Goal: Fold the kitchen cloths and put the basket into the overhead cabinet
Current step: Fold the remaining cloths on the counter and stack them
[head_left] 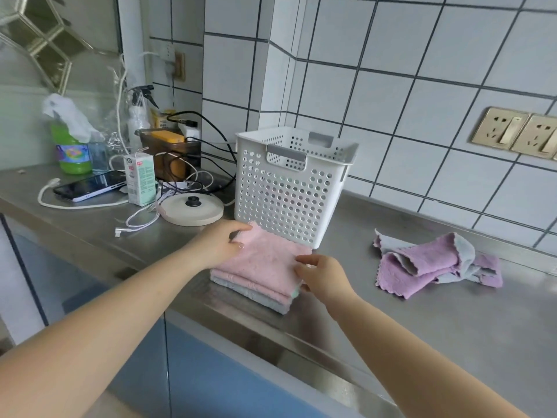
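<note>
We see a folded pink fleece cloth (pixel 265 263) topping a short stack of folded cloths on the stainless steel bench (pixel 422 312), just in front of the white perforated plastic basket (pixel 286 191). Left hand (pixel 220 242) pinches the cloth's far left corner; right hand (pixel 322 276) grips its near right corner. A crumpled purple-and-grey cloth (pixel 431 267) lies unfolded, well apart to the right. A round cream lid (pixel 193 209) sits left of the basket.

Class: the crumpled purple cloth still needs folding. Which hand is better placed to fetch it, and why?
Right. The right hand grips the stack's near corner, on the side facing the purple cloth. The left hand pinches the far corner, farther away.
</note>
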The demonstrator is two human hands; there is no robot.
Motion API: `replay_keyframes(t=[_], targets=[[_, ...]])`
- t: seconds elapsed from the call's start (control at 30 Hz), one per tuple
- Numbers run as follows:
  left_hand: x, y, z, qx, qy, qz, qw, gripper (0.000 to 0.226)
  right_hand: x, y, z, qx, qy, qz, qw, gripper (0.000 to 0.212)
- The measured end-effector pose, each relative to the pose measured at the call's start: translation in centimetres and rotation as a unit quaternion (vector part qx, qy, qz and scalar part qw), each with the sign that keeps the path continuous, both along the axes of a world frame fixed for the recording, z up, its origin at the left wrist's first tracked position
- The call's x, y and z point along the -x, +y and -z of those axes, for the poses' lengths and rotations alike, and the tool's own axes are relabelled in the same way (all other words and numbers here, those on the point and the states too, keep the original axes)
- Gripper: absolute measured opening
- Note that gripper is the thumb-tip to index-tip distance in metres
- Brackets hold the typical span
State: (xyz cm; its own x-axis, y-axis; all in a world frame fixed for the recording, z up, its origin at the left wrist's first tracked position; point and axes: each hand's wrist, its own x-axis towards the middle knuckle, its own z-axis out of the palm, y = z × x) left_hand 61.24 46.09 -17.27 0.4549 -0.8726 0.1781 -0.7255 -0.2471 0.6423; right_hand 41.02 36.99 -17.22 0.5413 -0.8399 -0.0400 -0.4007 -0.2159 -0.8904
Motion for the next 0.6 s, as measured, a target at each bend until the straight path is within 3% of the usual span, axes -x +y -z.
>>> replay_keyframes(t=[0.13,0.23,0.33,0.43,0.6], targets=[[0.5,-0.3,-0.3,0.01,-0.122,-0.038,0.992,0.044,-0.8,-0.3,0.6,0.136,0.067,0.009,0.988,0.035],[2.4,-1.2,-1.5,0.064,-0.192,0.011,0.979,0.041,-1.7,0.3,0.3,0.215,0.129,-0.015,0.968,0.047],[4.1,-2.1,-1.3,-0.015,-0.255,0.086,0.963,0.041,-2.8,1.4,0.6,0.254,0.19,-0.096,0.943,0.048],[4.1,-2.4,-0.3,-0.112,-0.239,0.101,0.959,0.044,-3.0,1.5,1.6,0.238,0.234,-0.112,0.936,0.049],[3.4,-2.8,0.5,-0.197,-0.17,0.076,0.962,0.051,-2.3,1.3,2.7,0.229,0.268,-0.083,0.932,0.067]])
